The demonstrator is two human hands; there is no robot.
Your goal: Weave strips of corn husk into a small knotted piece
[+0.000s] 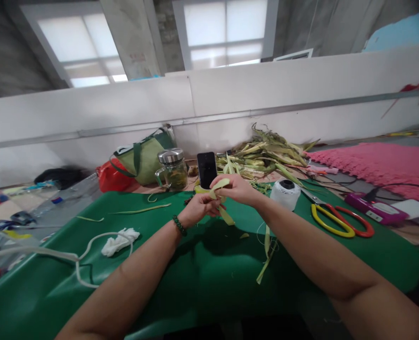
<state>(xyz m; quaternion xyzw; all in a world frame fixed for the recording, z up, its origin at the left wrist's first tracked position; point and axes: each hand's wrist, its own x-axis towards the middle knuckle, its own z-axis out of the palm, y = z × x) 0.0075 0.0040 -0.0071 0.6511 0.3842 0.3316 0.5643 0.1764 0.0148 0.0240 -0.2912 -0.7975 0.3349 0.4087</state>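
Left hand [199, 207]: fingers curled shut around the lower part of a husk strip [219, 184], raised above the green mat [195, 283]; a dark bead bracelet [179, 225] sits on the wrist
Right hand [236, 189]: thumb and fingers pinched on the upper part of the same husk strip, touching the left hand
Husk strip: pale yellow-green, held between both hands in front of the phone [207, 169]; one end curves up over the right hand's fingers, the other hangs down below the hands and ends above the mat
Phone: upright, dark screen, just behind the hands
Glass jar [172, 170]: metal lid and side handle, left of the phone, with a green bag [143, 158] and a red bag [112, 178] beyond it
Husk pile [266, 156]: heaped against the white wall, behind and to the right of the phone
Thread spool [285, 192]: white, just beside the right wrist
Scissors [340, 222]: yellow and red handles, lying on the mat's right side, well apart from the hands
Loose husk strips [268, 257]: lying on the mat under the right forearm
White cord [81, 259]: looped over the mat's left side, next to a crumpled white cloth [119, 241]
Pink knitted piece [382, 163]: flat at the far right
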